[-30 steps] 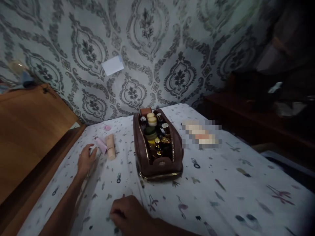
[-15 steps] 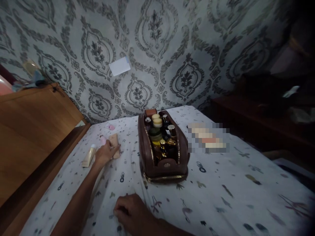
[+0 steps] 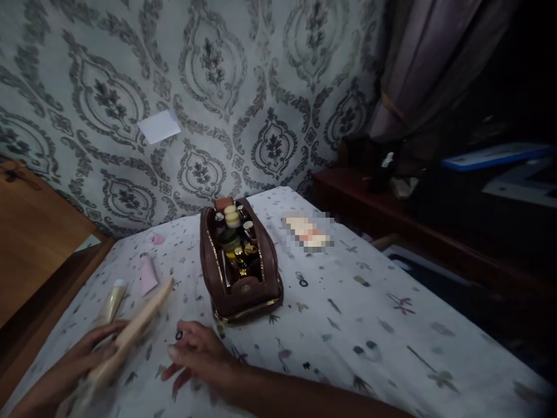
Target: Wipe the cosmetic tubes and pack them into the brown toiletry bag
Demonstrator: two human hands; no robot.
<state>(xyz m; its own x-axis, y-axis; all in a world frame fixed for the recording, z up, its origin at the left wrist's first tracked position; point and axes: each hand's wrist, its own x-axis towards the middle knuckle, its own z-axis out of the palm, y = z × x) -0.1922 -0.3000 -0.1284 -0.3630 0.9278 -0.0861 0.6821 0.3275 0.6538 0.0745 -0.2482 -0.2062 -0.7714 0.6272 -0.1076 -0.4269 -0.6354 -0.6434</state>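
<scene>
At the lower left my left hand (image 3: 85, 351) is closed around a long beige tube (image 3: 143, 316), which slants up and to the right and is smeared by motion. My right hand (image 3: 202, 357) hovers over the sheet in front of the bag, its fingers apart and curled a little, holding nothing. Behind it stands an unzipped brown toiletry bag (image 3: 250, 302), packed with several bottles and jars, some gold-capped. Just beyond my left hand lie a cream tube with a white cap (image 3: 114, 299) and a pink tube (image 3: 148, 276).
A small pink item (image 3: 158, 238) lies farther back on the patterned bedsheet (image 3: 339, 348). A pixelated object (image 3: 308, 232) rests right of the bag. The wooden headboard (image 3: 39, 232) borders the left, the papered wall (image 3: 243, 87) the back, and dark red furniture (image 3: 352, 200) the right.
My left hand has lifted the beige tube off the sheet and drawn it back towards me. My right hand has gone from curled to spread fingers. The view has swung right.
</scene>
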